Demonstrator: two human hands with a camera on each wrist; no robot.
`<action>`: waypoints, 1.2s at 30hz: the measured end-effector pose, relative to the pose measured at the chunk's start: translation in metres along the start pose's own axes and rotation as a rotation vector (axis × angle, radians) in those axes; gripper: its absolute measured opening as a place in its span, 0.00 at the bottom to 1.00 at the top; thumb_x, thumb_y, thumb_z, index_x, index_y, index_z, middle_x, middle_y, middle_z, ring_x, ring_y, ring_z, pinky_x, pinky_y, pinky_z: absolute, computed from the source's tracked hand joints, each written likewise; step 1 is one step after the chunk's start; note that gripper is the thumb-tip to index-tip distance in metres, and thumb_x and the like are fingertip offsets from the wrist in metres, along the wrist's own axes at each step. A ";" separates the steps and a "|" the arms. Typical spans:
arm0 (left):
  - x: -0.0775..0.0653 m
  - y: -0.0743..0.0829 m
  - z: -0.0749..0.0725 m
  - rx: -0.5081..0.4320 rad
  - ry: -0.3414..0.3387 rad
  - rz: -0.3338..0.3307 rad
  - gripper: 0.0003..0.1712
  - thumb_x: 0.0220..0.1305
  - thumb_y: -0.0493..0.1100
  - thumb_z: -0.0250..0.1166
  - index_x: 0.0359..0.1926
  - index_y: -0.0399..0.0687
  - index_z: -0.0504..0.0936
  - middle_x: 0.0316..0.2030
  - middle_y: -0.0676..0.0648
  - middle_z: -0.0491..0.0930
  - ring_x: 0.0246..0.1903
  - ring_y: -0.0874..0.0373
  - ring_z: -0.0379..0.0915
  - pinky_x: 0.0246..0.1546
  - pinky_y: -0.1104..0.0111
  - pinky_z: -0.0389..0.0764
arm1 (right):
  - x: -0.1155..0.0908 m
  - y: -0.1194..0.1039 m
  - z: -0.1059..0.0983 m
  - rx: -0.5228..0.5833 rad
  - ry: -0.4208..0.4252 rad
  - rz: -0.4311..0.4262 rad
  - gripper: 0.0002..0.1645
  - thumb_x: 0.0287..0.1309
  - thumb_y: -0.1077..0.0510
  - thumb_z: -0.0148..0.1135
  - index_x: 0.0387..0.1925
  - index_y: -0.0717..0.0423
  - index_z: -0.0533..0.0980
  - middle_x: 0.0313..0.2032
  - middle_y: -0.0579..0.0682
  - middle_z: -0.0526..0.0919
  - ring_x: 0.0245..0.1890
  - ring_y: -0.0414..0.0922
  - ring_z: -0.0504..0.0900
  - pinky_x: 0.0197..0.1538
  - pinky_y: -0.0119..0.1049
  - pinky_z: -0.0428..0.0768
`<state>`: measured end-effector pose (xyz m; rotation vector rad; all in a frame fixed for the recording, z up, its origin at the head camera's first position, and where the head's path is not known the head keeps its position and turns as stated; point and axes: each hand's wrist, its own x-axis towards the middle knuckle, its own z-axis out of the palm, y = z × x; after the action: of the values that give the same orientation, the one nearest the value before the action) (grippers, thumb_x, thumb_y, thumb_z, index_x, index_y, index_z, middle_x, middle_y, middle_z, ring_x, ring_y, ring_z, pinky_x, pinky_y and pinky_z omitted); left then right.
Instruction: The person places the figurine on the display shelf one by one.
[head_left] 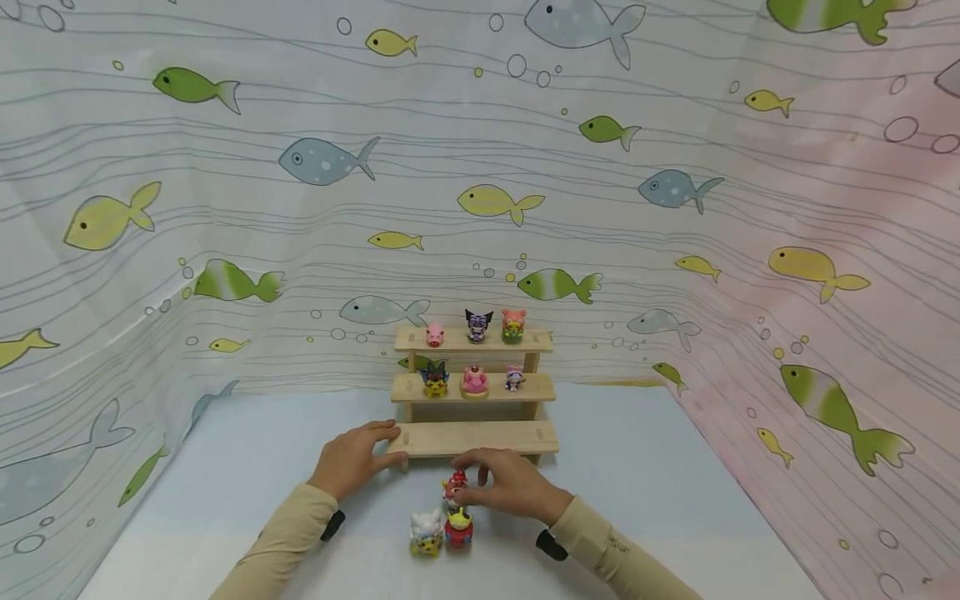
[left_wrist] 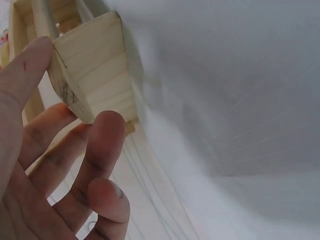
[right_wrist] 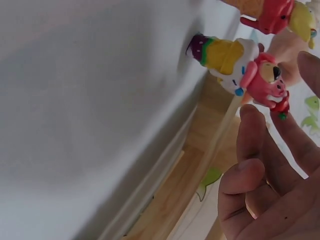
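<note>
A tiered wooden display shelf (head_left: pixel 474 438) stands on the table. At the left end of its lowest plank (left_wrist: pixel 95 65), my left hand (head_left: pixel 356 458) holds the edge between thumb and forefinger, its other fingers loose. My right hand (head_left: pixel 510 483) is spread around a pink figurine on an ice-cream-like base (right_wrist: pixel 260 80), which stands on the table before the shelf. Its thumb stands off from the figurine; whether a fingertip touches it I cannot tell. Nearer me are a white-and-yellow figurine (head_left: pixel 426 533) and a red figurine with a yellow top (head_left: pixel 459 530).
The middle plank bears a dark-and-yellow figurine (head_left: pixel 435 380), a pink one (head_left: pixel 474 382) and a small purple one (head_left: pixel 513 379). On the top plank are a pink pig (head_left: pixel 435 335), a black-eared figurine (head_left: pixel 477 327) and a pink-and-green one (head_left: pixel 513 327). Fish-print cloth (head_left: pixel 480 267) hangs behind.
</note>
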<state>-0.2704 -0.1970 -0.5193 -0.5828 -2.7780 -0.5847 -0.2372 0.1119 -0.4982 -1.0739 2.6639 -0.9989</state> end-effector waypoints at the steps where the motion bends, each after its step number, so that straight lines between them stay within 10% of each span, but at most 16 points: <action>1: 0.000 0.000 0.000 0.002 -0.002 0.001 0.32 0.58 0.65 0.72 0.57 0.51 0.87 0.61 0.49 0.81 0.53 0.44 0.82 0.36 0.53 0.84 | 0.001 0.000 0.001 -0.006 -0.005 0.006 0.31 0.62 0.34 0.67 0.61 0.43 0.79 0.51 0.33 0.83 0.36 0.30 0.77 0.36 0.28 0.75; 36: 0.003 -0.002 0.002 -0.014 -0.027 -0.047 0.33 0.56 0.68 0.71 0.57 0.55 0.87 0.61 0.51 0.80 0.52 0.45 0.82 0.34 0.55 0.84 | 0.007 0.006 0.008 -0.002 -0.033 0.054 0.24 0.58 0.41 0.74 0.53 0.43 0.82 0.41 0.30 0.82 0.31 0.30 0.79 0.33 0.27 0.77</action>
<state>-0.2743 -0.1967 -0.5212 -0.5328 -2.8219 -0.6114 -0.2428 0.1062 -0.5074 -1.0043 2.6530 -0.9608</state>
